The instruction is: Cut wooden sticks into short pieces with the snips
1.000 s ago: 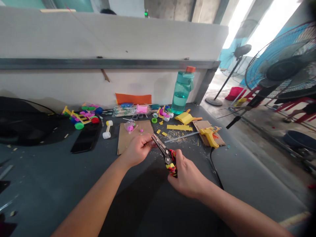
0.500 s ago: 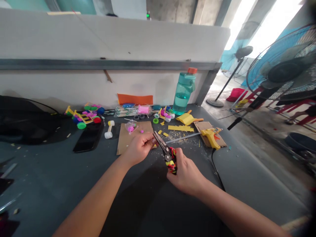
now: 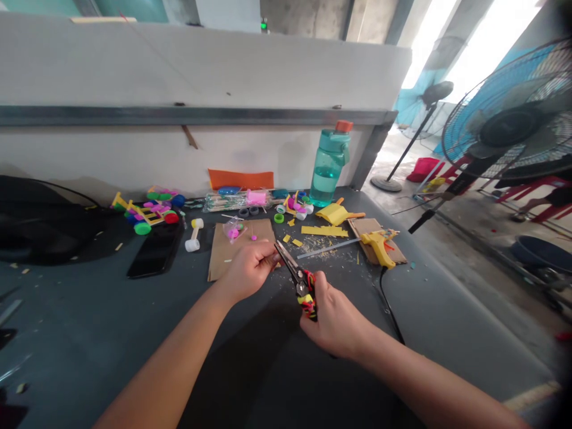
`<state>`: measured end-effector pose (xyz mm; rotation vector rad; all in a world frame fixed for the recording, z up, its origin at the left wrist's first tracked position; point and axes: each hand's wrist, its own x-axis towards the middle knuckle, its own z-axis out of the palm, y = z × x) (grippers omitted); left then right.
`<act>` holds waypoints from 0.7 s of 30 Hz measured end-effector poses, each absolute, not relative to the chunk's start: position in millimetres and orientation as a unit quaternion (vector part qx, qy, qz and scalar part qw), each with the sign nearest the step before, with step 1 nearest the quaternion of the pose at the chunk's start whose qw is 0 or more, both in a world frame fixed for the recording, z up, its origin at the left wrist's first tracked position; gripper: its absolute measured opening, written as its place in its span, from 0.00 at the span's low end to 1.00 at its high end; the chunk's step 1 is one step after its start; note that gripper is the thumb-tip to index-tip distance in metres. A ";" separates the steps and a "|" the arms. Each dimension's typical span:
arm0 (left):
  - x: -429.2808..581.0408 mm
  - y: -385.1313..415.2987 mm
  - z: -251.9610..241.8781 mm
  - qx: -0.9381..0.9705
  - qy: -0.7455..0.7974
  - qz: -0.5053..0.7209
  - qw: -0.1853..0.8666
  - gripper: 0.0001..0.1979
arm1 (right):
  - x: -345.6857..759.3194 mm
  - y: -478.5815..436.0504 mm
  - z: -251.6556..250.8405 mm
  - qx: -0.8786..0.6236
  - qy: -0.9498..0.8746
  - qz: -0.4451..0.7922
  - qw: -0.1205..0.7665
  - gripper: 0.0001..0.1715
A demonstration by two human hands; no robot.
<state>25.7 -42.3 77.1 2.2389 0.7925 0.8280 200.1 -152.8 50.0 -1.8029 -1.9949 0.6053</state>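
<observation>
My right hand [image 3: 333, 316] is closed round the red, yellow and black handles of scissors-like cutters [image 3: 300, 283]. Their dark blades point up and left, with the tips beside the fingers of my left hand [image 3: 250, 268]. Those left fingers are pinched together; what they hold is too small to make out. Brown cardboard [image 3: 218, 247] lies behind the left hand, with a small plastic bag of pink pieces [image 3: 233, 231] on it. Just beyond the blades are small yellow pieces [image 3: 297, 242], a yellow strip [image 3: 325, 231] and scattered shavings.
A yellow glue gun [image 3: 379, 247] rests on cardboard at the right, its black cord running forward. Behind stand a teal bottle [image 3: 325, 173] and small colourful wheeled toys [image 3: 149, 213]. A black phone [image 3: 152, 256] lies left; a large fan [image 3: 509, 125] stands beyond the table.
The whole view has shifted slightly, so the objects appear a little further left. Both hands keep nearly the same pose, and the blades look slightly closer together.
</observation>
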 end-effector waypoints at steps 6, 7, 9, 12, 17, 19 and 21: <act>25.9 -48.2 85.2 0.825 0.296 0.326 0.354 0.15 | 200.8 -149.9 49.4 -0.640 -0.706 0.201 0.226 0.18; 25.2 -50.5 88.1 0.816 0.288 0.326 0.381 0.14 | 202.8 -148.1 50.5 -0.641 -0.701 0.197 0.241 0.17; 23.7 -55.3 94.3 0.796 0.264 0.326 0.436 0.14 | 209.8 -142.9 52.2 -0.659 -0.679 0.188 0.262 0.17; 22.1 -61.0 101.6 0.765 0.215 0.347 0.497 0.15 | 224.7 -133.0 50.0 -0.714 -0.633 0.159 0.255 0.16; 21.8 -63.1 104.1 0.732 0.179 0.372 0.542 0.15 | 239.7 -124.5 38.3 -0.732 -0.634 0.125 0.215 0.17; 21.4 -62.3 103.2 0.730 0.178 0.374 0.544 0.15 | 239.8 -124.1 35.9 -0.731 -0.644 0.101 0.202 0.18; 20.8 -60.7 101.8 0.731 0.176 0.376 0.541 0.15 | 239.0 -123.3 35.1 -0.737 -0.646 0.078 0.183 0.21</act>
